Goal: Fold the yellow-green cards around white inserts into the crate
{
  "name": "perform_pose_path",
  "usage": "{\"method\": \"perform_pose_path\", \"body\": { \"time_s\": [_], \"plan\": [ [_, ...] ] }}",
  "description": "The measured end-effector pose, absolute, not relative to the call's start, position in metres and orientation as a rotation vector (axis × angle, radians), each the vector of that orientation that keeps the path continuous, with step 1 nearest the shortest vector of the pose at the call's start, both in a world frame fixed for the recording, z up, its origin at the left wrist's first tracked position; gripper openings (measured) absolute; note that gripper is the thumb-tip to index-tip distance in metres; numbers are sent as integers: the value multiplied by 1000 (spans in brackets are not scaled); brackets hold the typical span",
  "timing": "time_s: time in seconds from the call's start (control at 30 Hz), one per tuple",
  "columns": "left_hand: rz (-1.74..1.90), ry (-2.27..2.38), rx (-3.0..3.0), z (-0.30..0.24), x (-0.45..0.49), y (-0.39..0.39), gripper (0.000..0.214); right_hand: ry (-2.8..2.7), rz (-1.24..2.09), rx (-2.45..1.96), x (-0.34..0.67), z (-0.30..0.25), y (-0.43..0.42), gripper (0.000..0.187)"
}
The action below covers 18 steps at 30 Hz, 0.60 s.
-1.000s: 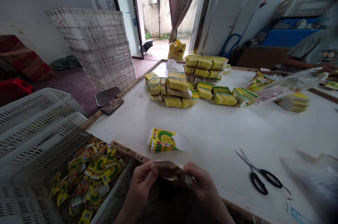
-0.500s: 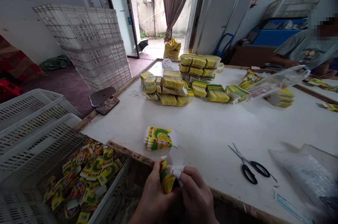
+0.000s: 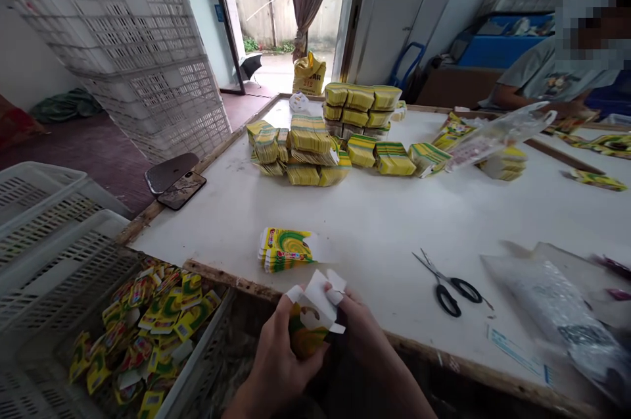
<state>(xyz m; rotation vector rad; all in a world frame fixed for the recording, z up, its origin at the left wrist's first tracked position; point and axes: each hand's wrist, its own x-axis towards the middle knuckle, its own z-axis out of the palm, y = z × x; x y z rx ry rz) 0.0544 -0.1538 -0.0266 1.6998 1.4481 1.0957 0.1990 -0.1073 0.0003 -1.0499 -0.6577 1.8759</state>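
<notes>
Yellow carton (image 3: 306, 339), held in the left hand (image 3: 280, 354) while the right hand (image 3: 359, 321) pinches its white flap (image 3: 319, 291), is left of the scissors (image 3: 451, 286); uneven pressure could crease it

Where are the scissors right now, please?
In the head view, the scissors lie on the white tabletop, right of the person's right hand and left of the nearer plastic bag.

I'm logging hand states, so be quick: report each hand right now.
Left hand: closed, holding the yellow-and-green carton by its printed body.
Right hand: closed, holding the same carton at its white flaps.
</notes>
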Motion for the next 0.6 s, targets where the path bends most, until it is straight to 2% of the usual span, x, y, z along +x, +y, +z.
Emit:
{"method": "perform_pose_path", "body": {
  "time_s": [0.1, 0.17, 0.27, 0.33, 0.43, 0.6],
  "plan": [
    [1195, 1462, 1609, -28, 58, -154, 71, -388, 2139, -911, 177, -14, -120, 37],
    [1234, 1494, 1486, -26, 57, -152, 72, -367, 2185, -812, 170, -22, -128, 45],
    [1249, 1533, 1353, -22, 54, -146, 73, -522, 2066, -737, 177, -24, -132, 62],
    [1213, 1528, 1399, -20, 51, -143, 73, -673, 1938, -771, 187, -20, -130, 66],
    [1133, 1473, 1569, -19, 51, -141, 71, -785, 1830, -896, 200, -9, -124, 57],
    [1073, 1461, 1828, -19, 55, -144, 47, -930, 1835, -963, 205, 1, -113, 36]
  ]
}}
